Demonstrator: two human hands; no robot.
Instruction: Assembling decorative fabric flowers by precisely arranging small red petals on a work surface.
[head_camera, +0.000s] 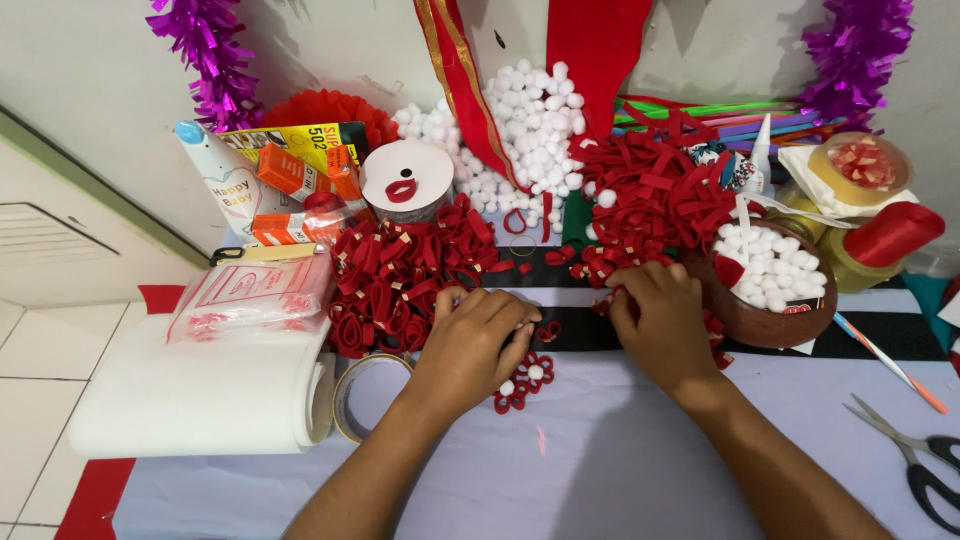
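My left hand (478, 345) rests palm down with bent fingers at the edge of a heap of red ribbon loops (400, 275); what its fingertips hold is hidden. Just below it lie small red loop flowers with white pompom centres (522, 381). My right hand (660, 320) reaches into a second pile of red ribbon loops and strips (650, 200), fingers curled among the pieces. A brown bowl of white pompoms (775, 320) stands right beside that hand.
White pompoms (530, 130) are heaped at the back. A tape roll (362, 395) and a white foam roll (200, 390) lie at left, glue boxes (300, 175) behind. Scissors (915, 455) lie at right, with tape rolls (860, 170) and purple tinsel (860, 50) beyond.
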